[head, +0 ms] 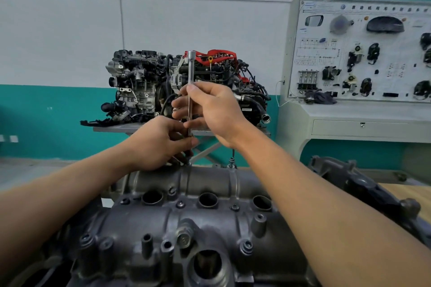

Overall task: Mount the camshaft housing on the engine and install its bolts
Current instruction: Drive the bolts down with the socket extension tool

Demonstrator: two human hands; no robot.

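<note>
— Where is the camshaft housing [186, 216]?
— Low in view, seated on the engine, dark grey, three round wells across the top.
— And the hands?
— Right hand [214, 112] gripping a long chrome extension bar [191, 70], held upright. Left hand [158, 144] pinching the bar's lower end at the housing's far edge.
— Beyond?
— Display engine [144, 86] on a stand; training board [363, 51] at right.

Single head-worn wide-angle view, facing forward and slightly down. Camshaft housing [200, 212] sat very close, filling the lower frame. Both forearms entered from the bottom corners, hands meeting at frame centre. Display engine [144, 91] appeared mid-distance at centre, training board [363, 53] at upper right. Edges bowed by lens distortion.
</note>
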